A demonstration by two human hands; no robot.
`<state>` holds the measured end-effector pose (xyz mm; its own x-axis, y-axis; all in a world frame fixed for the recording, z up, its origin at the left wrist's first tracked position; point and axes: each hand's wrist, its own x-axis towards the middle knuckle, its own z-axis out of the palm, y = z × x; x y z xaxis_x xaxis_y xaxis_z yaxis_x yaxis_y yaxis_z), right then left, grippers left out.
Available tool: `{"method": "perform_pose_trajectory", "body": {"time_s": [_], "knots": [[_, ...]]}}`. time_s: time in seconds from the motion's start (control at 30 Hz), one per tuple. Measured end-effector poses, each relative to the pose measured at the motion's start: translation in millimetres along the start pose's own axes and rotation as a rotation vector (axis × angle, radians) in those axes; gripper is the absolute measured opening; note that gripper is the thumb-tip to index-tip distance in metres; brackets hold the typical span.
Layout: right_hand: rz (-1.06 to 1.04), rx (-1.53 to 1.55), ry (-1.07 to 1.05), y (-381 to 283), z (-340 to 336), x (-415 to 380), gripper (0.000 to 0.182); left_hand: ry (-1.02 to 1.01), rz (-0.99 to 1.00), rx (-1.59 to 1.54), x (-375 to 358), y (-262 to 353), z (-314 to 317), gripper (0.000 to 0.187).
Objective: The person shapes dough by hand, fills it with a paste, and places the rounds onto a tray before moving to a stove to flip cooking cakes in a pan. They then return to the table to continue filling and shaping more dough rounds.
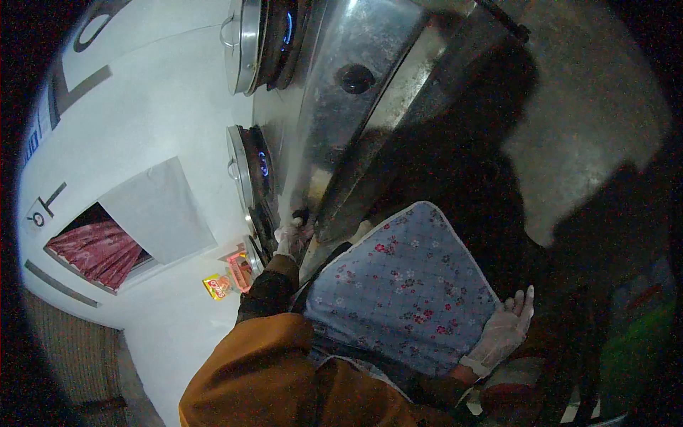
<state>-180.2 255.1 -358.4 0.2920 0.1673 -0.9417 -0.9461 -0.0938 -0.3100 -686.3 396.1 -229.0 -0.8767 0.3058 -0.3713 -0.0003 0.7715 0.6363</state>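
Observation:
My left hand (pixel 288 238), in a thin whitish glove, reaches to the near end of a metal stove (pixel 363 35). Its fingers are closed around a small black knob (pixel 301 213) on the stove's front, partly hidden by them. My right hand (pixel 494 338), gloved the same way, is beside the lower edge of a blue checked apron (pixel 405 285) with red flowers. Its fingers stretch out with nothing held in them. The apron spreads between both arms. Another black knob (pixel 356 79) shows farther along the stove.
The view is tilted sideways. Two lidded metal pots (pixel 247 46) (pixel 240 171) stand over blue flames. Yellow (pixel 218 286) and red (pixel 240 270) packets lie near the white wall (pixel 185 85). A red curtain (pixel 96 249) hangs in an opening. Concrete floor (pixel 583 142) lies right.

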Motion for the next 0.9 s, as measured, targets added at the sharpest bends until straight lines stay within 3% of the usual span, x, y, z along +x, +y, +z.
{"method": "perform_pose_trajectory", "body": {"time_s": [0.47, 0.6, 0.7, 0.9], "knots": [[-0.016, -0.013, -0.004, -1, 1, -1, 0.049, -0.135, 0.037, -0.210, 40, -19, -24, 0.033], [0.002, -0.013, 0.008, -2, 0, 0, 0.047, -0.070, 0.151, 0.160, 56, -28, -30, 0.037], [0.012, -0.004, 0.000, -2, 1, -1, 0.047, -0.009, -0.011, -0.032, -4, 4, 1, 0.041], [0.017, -0.028, -0.014, 0, -3, 1, 0.050, -0.379, -0.072, -0.262, -8, 3, -17, 0.042]]}}
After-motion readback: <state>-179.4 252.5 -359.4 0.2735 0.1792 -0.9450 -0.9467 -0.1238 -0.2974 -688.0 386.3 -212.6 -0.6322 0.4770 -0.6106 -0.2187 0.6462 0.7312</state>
